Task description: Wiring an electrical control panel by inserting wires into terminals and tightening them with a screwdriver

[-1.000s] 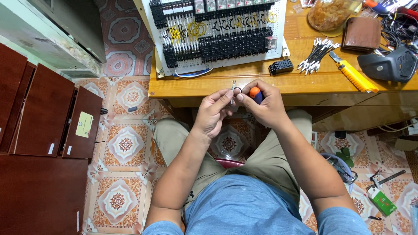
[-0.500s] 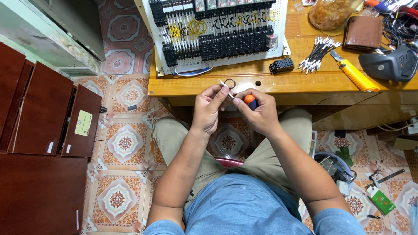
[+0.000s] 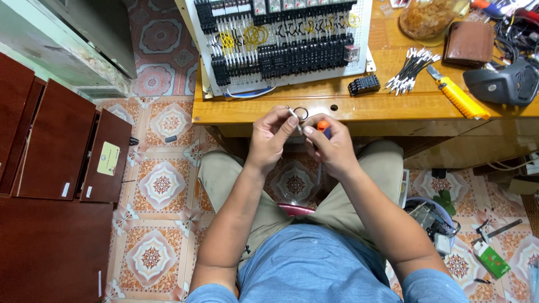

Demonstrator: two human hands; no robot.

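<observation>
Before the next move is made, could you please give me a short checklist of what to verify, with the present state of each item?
1. Left hand pinches the small wire loop at its fingertips: ok.
2. Right hand grips the orange-handled screwdriver: ok.
3. Screwdriver tip seated on the wire end: cannot tell, the fingers hide it.
4. Both hands are held in front of the wooden table edge, apart from the wiring panel: ok.
5. Spare bundle of short wires and the yellow utility knife lie on the table to the right: ok.
6. Black terminal block lies loose beside the panel: ok.
</observation>
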